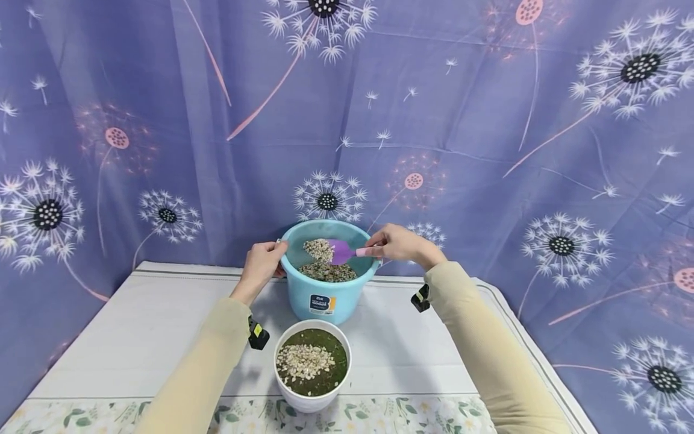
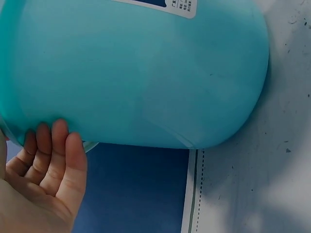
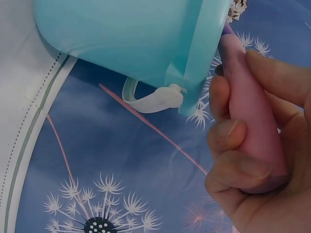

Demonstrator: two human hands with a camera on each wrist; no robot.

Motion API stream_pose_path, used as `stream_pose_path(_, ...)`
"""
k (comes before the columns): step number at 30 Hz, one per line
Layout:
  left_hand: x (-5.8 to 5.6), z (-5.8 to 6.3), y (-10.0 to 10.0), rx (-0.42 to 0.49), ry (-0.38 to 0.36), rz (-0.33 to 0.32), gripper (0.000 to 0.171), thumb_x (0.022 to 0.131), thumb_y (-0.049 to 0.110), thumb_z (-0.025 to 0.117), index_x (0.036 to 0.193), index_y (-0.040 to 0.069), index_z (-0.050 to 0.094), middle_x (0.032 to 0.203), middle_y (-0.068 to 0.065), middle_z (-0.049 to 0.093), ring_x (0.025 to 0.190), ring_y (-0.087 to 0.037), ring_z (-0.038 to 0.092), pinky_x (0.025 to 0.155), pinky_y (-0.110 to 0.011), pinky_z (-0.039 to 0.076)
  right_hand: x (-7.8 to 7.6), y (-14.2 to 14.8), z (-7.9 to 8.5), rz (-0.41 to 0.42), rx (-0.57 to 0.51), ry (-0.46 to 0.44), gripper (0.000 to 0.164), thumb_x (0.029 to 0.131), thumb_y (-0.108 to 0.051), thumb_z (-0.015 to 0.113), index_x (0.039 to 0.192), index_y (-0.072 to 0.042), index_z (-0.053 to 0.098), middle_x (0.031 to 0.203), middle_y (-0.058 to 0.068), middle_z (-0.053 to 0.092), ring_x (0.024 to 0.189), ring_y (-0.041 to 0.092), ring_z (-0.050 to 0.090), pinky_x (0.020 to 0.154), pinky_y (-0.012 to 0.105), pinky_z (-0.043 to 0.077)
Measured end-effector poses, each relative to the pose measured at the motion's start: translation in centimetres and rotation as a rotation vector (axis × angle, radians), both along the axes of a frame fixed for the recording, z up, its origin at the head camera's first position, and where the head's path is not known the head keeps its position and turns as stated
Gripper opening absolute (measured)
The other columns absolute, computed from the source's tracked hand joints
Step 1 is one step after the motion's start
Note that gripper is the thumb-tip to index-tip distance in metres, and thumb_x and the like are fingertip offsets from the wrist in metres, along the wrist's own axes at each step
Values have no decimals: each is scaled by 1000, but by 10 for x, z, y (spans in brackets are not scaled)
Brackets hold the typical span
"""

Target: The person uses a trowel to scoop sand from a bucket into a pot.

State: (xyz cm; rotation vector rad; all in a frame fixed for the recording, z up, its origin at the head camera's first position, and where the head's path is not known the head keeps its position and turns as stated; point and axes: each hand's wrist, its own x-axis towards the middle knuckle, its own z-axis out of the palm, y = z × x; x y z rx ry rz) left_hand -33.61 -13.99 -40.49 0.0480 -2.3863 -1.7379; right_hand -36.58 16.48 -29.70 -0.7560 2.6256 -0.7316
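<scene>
My left hand (image 1: pixel 261 269) grips the rim of a light blue bucket (image 1: pixel 309 295) at its left side, thumb on the rim; in the left wrist view its fingers (image 2: pixel 59 155) lie against the outer wall. My right hand (image 1: pixel 399 244) holds a small trowel by its pink handle (image 3: pixel 255 116), fingers wrapped round it. The trowel's purple blade (image 1: pixel 341 252) carries a heap of pale gravel (image 1: pixel 320 249) inside the bucket's mouth, above more gravel (image 1: pixel 328 272) in the bucket. In front stands a white pot (image 1: pixel 309 402) with dark green soil (image 1: pixel 320 337) and pale gravel (image 1: pixel 305 360) over its left part.
The bucket and pot stand on a white table (image 1: pixel 184 325) with a floral strip (image 1: pixel 406 416) along its front. A blue curtain (image 1: pixel 260 175) with dandelion prints hangs close behind the bucket. A white handle (image 3: pixel 167 97) hangs at the bucket's right side.
</scene>
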Motion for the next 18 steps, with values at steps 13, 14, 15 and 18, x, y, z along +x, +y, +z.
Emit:
stream_pose_path(13,0,1,-1,-26,-2,6,46,98,40,54,98,-4,69,70,-10,65,59,-21,64,63,-41,59,6,13,-8,-48,-60,8,18,94,-30,67,97,-15,77,81,3,71,73,20,56,81,38,47)
stream_pose_path(14,0,1,-1,-25,-4,6,46,98,40,54,98,-4,69,71,-10,65,60,-22,65,64,-42,59,7,13,-9,-52,-55,15,18,94,-30,67,96,-16,78,80,3,71,71,18,55,78,37,47)
stream_pose_path(15,0,1,-1,-25,-7,6,47,98,40,54,97,-4,69,71,-11,65,61,-24,65,65,-44,59,7,13,-9,-55,-51,23,18,94,-31,67,96,-16,78,79,2,71,69,17,53,75,35,46)
stream_pose_path(18,1,2,0,-30,-22,1,46,98,41,53,96,-3,68,73,-12,65,64,-26,65,69,-47,58,10,12,-10,-70,-42,28,19,94,-32,67,96,-16,78,77,1,71,65,16,49,70,34,45)
